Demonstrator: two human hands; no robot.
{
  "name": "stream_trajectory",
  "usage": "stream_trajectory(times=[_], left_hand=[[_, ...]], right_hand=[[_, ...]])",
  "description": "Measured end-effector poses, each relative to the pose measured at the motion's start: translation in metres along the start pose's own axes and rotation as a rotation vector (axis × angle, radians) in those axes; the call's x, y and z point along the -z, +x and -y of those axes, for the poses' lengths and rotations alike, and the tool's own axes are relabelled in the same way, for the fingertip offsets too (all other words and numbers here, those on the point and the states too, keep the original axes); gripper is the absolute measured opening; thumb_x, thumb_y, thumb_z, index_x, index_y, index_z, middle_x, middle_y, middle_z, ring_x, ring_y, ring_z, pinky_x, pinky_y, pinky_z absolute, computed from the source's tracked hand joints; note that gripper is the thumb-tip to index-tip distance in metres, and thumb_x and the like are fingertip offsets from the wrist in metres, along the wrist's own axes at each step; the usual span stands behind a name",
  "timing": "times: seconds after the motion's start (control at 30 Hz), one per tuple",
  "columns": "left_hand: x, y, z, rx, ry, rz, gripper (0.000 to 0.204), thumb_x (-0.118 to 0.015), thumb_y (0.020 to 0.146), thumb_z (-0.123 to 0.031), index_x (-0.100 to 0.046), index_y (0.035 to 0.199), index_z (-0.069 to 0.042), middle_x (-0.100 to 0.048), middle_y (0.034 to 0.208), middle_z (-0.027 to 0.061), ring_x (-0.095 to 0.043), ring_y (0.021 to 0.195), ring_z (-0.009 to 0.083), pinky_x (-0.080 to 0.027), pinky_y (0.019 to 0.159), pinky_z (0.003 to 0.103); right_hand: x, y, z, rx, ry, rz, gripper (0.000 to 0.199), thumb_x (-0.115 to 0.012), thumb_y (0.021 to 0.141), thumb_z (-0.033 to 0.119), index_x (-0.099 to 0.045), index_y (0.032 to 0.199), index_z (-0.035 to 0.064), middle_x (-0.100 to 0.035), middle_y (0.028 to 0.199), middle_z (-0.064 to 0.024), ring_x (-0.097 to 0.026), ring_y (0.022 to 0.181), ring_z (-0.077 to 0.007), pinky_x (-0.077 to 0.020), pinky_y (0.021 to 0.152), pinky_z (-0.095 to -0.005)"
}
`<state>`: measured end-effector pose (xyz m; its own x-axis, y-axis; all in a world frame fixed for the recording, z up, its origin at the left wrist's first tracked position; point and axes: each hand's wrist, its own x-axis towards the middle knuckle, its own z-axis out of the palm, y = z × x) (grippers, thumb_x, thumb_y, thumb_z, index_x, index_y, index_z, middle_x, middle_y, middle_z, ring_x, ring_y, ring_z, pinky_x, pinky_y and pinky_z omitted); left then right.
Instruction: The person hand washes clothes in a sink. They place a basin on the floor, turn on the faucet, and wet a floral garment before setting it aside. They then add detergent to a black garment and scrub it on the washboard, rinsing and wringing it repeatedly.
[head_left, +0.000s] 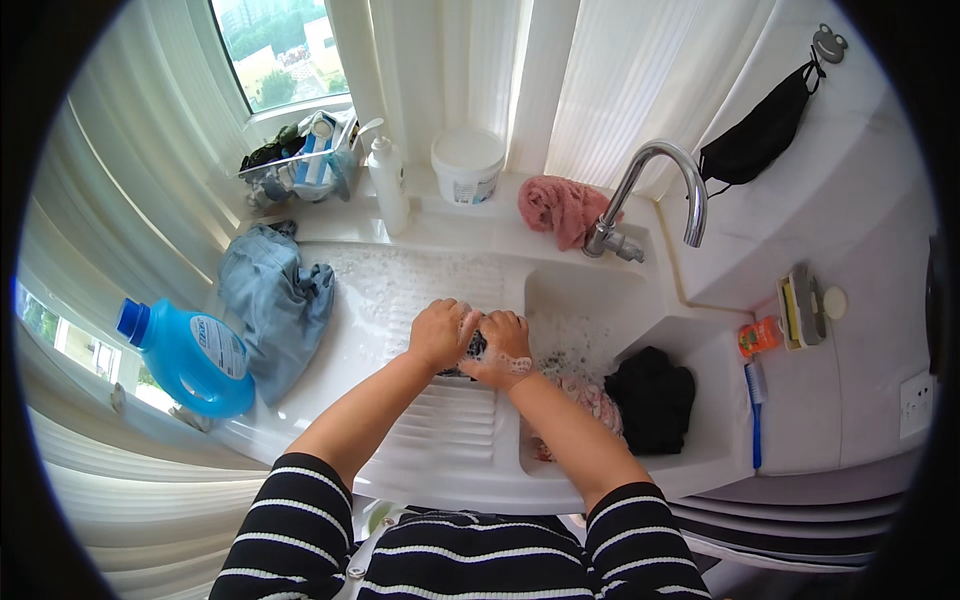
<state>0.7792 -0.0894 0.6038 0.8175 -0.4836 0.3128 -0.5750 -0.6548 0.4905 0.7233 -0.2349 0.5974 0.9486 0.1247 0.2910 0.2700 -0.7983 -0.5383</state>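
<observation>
Both my hands are together over the ridged washboard (450, 430) part of a white laundry sink. My left hand (440, 333) and my right hand (503, 350) are closed on a dark, soapy cloth (477, 347) bunched between them. Most of the cloth is hidden by my fingers, so its kind does not show. Suds cling to my fingers and right wrist. Right of my hands is the basin (580, 300), with foamy water, a pinkish patterned cloth (580, 405) and a black garment (652, 400) in it.
Blue-grey clothing (270, 300) and a blue detergent bottle (195, 360) stand at the left. Along the back are a pump bottle (387, 185), a white tub (467, 170), a pink towel (560, 208) and the curved faucet (650, 170). A blue brush (755, 415) lies at the right.
</observation>
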Motion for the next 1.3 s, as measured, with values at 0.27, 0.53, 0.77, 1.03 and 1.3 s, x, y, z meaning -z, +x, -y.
stream_trajectory(times=[0.27,0.53,0.77,1.03,1.3], left_hand=[[0.014,-0.115,-0.027,-0.144,-0.065,0.076,0.041,-0.060,0.088,-0.038,-0.056,0.114,-0.005,-0.046,0.131,0.0231,-0.042,0.118,0.0462,-0.033,0.096,0.057],[-0.010,-0.009,0.007,-0.036,-0.018,-0.004,0.028,-0.055,0.093,-0.033,-0.062,0.084,-0.007,-0.061,0.088,0.0153,-0.056,0.084,0.0373,-0.046,0.072,0.045],[-0.001,-0.082,-0.031,0.033,0.016,-0.001,0.053,-0.061,0.085,-0.050,-0.061,0.114,-0.005,-0.048,0.128,0.0198,-0.043,0.115,0.0416,-0.033,0.096,0.054],[-0.007,-0.047,-0.014,-0.142,-0.035,-0.089,0.027,-0.057,0.091,-0.030,-0.061,0.077,-0.007,-0.060,0.082,0.0135,-0.054,0.073,0.0339,-0.044,0.061,0.043],[-0.009,-0.031,-0.005,-0.179,-0.132,-0.093,0.027,-0.053,0.092,-0.024,-0.061,0.070,-0.010,-0.056,0.063,0.0096,-0.054,0.058,0.0321,-0.043,0.051,0.042]], right_hand=[[-0.003,-0.079,0.007,0.371,0.176,-0.074,0.046,-0.080,0.059,0.036,-0.066,0.091,0.0084,-0.055,0.120,-0.0166,-0.050,0.112,-0.0393,-0.0379,0.095,-0.0538],[-0.020,-0.009,-0.020,0.090,0.002,-0.093,0.051,-0.079,0.061,0.040,-0.058,0.097,0.0095,-0.055,0.117,-0.0168,-0.051,0.110,-0.0357,-0.0370,0.094,-0.0488],[-0.011,-0.067,0.009,0.205,0.072,-0.232,0.076,-0.081,0.059,0.040,-0.047,0.121,0.0134,-0.043,0.123,-0.0179,-0.043,0.115,-0.0390,-0.0340,0.098,-0.0561],[-0.019,-0.042,-0.007,0.273,-0.014,-0.240,0.035,-0.066,0.071,0.039,-0.059,0.087,0.0090,-0.055,0.095,-0.0121,-0.051,0.091,-0.0308,-0.0357,0.079,-0.0457],[-0.021,-0.027,-0.017,0.316,0.060,-0.206,0.024,-0.066,0.067,0.026,-0.058,0.082,0.0086,-0.053,0.077,-0.0092,-0.052,0.074,-0.0293,-0.0361,0.068,-0.0402]])
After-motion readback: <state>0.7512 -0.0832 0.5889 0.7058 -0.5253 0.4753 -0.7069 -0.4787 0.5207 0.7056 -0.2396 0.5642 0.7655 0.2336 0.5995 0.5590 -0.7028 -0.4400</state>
